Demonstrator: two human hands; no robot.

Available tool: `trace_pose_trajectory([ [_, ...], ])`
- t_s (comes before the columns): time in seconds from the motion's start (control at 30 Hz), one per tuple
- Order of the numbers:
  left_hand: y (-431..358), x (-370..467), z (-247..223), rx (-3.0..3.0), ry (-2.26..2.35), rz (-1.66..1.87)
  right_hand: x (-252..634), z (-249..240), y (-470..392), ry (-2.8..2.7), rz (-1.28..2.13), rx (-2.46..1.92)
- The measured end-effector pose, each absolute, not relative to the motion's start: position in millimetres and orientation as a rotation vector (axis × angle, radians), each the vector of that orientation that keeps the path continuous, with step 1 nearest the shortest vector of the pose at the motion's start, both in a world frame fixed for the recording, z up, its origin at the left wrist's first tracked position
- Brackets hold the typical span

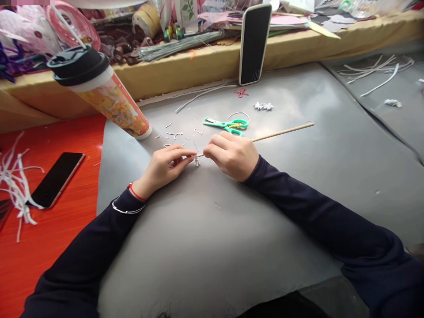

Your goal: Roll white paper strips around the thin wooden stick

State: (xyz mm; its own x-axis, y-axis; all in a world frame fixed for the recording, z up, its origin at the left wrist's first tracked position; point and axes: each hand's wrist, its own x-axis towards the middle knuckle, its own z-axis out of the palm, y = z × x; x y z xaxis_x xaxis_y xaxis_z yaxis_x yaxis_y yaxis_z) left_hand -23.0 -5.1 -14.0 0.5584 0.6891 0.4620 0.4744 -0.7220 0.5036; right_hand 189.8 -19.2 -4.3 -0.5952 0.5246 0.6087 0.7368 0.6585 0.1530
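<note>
My left hand pinches a small white piece between thumb and fingertips, just above the grey mat. My right hand is closed around a thin wooden stick. The stick's left tip meets the white piece, and its long end reaches out to the right. Green-handled scissors lie just beyond my right hand. Small white scraps are scattered beyond my left hand.
A patterned cup and a leaning phone stand at the back. White flower shapes and a red knot lie beyond the scissors. Another phone and white strips rest on the red surface at left.
</note>
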Motion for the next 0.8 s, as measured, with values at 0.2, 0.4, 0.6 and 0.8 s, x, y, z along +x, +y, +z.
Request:
trace_pose_trajectory([
  [0.2,-6.4,-21.3,-11.1,2.464,0.991,0.9,189.1,-6.1,-19.3,-2.356,-0.5,-0.984],
  [0.4,-7.8,-19.9,-10.7,2.439,1.026,0.84,188.9,-5.1,-20.0,-2.368,-0.492,-0.988],
  [0.6,-7.8,-19.5,-10.7,2.407,1.019,0.819,188.4,-4.4,-20.3,-2.376,-0.502,-0.99],
  [0.8,-6.6,-20.0,-10.3,2.389,1.041,0.802,188.3,-5.5,-20.2,-2.371,-0.524,-0.983],
])
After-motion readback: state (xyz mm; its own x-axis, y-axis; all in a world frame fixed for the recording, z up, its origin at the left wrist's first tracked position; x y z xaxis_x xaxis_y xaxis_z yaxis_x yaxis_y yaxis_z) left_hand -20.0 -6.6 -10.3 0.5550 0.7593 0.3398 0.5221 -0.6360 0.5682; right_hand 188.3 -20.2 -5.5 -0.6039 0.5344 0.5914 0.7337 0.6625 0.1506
